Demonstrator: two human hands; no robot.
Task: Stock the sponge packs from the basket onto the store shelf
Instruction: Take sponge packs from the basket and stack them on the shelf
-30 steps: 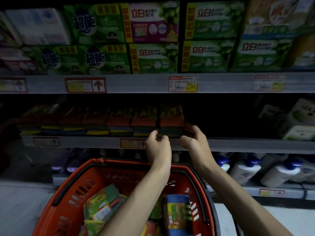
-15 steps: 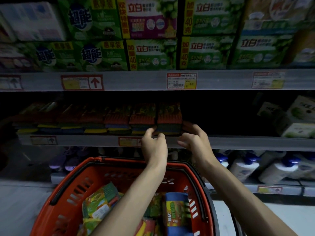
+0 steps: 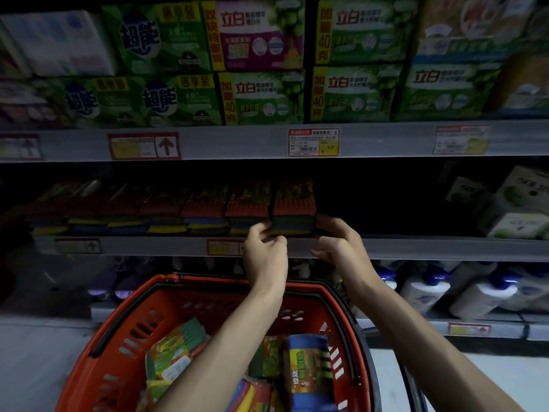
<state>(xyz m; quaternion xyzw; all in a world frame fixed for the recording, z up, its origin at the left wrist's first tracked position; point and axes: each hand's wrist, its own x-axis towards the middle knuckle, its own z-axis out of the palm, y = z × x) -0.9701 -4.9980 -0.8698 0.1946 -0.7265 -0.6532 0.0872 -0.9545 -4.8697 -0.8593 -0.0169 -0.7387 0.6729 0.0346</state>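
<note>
**Change from the frame half a second earlier.** Little had changed. Both grips remained at the end pack (image 3: 294,203), which kept its place as the right-hand member of the row (image 3: 205,209) on the shelf (image 3: 430,248). The basket (image 3: 208,304) and its load showed no shift either.

**Left grip** (image 3: 264,254). The fingers were curled and raised in front of the shelf lip. The upper fingertips (image 3: 258,230) touched the lower left corner of the end pack, at the seam with the next pack in the row. The lowest digit lay across the shelf lip. Whether this grip pinched the pack or merely rested against it could not be told.

**Right grip** (image 3: 341,248). It was half closed in a loose C. The upper fingers (image 3: 329,223) lay against the right flank of the end pack. The lower digit curled in front of the shelf lip with nothing in it. A firm hold could not be confirmed.

**Task items.** The end pack stood upright on the shelf, face outward, touching its neighbour in the row. The basket sat below the shelf, under both forearms. Further packs (image 3: 175,355) lay in it, among them a blue pack (image 3: 309,370).

**Surroundings.** Boxes (image 3: 261,96) stood on the tier above the shelf. Bottles (image 3: 424,292) stood on the tier below it.
</note>
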